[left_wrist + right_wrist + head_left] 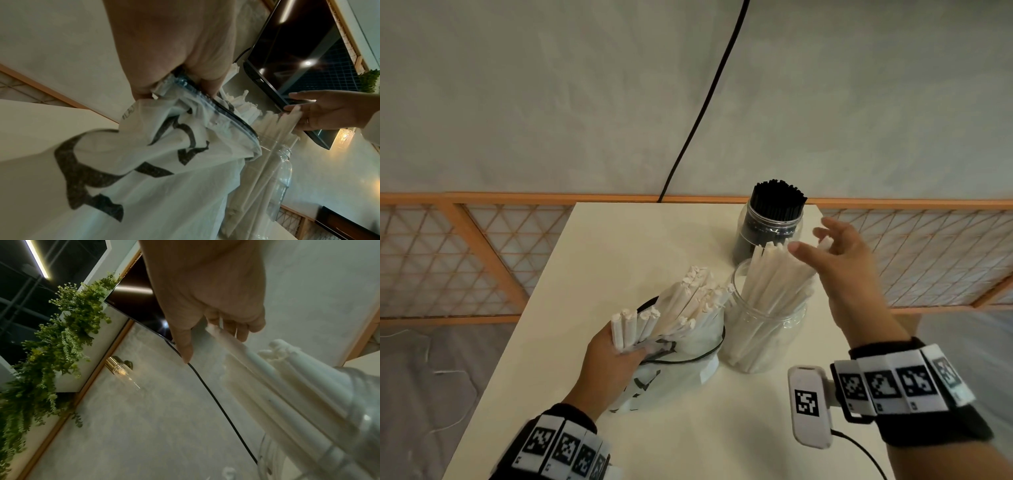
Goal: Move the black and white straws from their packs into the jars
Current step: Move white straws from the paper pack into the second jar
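A: Black straws (779,198) fill the far clear jar (767,233); white straws (770,274) the near clear jar (763,335)

B: The pack (681,370) is white with black lettering, the surface (654,240) cream, the wristbands (900,383) black-and-white checked

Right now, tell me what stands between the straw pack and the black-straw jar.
In the head view, the clear jar of white straws stands between the pack and the black-straw jar.
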`<state>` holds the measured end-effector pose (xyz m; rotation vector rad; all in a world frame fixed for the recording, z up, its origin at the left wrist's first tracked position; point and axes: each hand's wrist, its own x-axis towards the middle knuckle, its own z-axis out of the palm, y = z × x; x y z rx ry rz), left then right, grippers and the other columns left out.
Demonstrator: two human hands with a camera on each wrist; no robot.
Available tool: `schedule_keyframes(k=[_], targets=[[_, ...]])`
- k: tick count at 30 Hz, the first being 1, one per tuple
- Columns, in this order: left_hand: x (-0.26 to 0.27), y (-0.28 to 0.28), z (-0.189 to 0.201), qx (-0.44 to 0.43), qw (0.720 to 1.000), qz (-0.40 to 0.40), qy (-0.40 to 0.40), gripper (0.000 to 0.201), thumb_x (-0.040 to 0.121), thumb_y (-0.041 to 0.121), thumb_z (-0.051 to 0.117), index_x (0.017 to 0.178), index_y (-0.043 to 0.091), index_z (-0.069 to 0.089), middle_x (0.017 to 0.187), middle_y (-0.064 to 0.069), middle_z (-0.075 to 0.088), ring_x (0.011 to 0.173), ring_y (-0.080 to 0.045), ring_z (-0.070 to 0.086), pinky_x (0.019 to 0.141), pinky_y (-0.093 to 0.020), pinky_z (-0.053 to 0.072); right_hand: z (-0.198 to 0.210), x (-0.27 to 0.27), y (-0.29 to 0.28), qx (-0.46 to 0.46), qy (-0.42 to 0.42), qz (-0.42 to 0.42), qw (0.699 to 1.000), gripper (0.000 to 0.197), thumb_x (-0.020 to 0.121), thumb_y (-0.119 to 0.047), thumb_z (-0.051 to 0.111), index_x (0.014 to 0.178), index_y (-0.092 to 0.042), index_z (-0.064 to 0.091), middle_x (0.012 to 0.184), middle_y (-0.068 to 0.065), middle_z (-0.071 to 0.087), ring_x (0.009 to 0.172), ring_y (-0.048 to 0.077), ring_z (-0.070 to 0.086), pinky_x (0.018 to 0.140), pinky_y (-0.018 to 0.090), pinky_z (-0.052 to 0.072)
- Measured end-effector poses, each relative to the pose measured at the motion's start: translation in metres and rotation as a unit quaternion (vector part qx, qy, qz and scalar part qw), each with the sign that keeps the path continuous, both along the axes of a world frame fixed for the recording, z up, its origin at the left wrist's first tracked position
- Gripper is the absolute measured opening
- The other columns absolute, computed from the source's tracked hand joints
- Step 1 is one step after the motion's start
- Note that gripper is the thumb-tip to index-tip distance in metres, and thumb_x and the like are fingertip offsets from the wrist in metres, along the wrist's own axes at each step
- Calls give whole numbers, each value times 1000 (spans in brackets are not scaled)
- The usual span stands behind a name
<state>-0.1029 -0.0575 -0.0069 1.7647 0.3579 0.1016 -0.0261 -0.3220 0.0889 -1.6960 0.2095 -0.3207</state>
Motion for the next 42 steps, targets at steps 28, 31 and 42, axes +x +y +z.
schedule_keyframes(k=[28,31,42], targets=[[-3,-1,9,25,1000,7,7,32,75,-3,72,75,24,54,75,7,58,69,-2,53,56,-12,36,-10,9,11,-276,-79,182,940,45,76,-25,74,118,-23,59,118,-14,51,106,1,50,91,22,35],[-3,0,9,10,1000,12,12,32,75,-3,72,76,24,55,75,6,58,69,-2,53,56,-14,37,-24,8,-2,-241,-91,122,958,87,54,-46,84,131,-27,46,129,-12,40,120,4,36,97,15,28],[-4,4,6,22,1000,8,5,30,75,-3,72,77,23,56,75,5,59,70,-5,55,58,-16,38,-39,25,6,-267,2,125,956,111,58,-26,87,145,-30,18,127,0,48,123,20,43,98,29,36]])
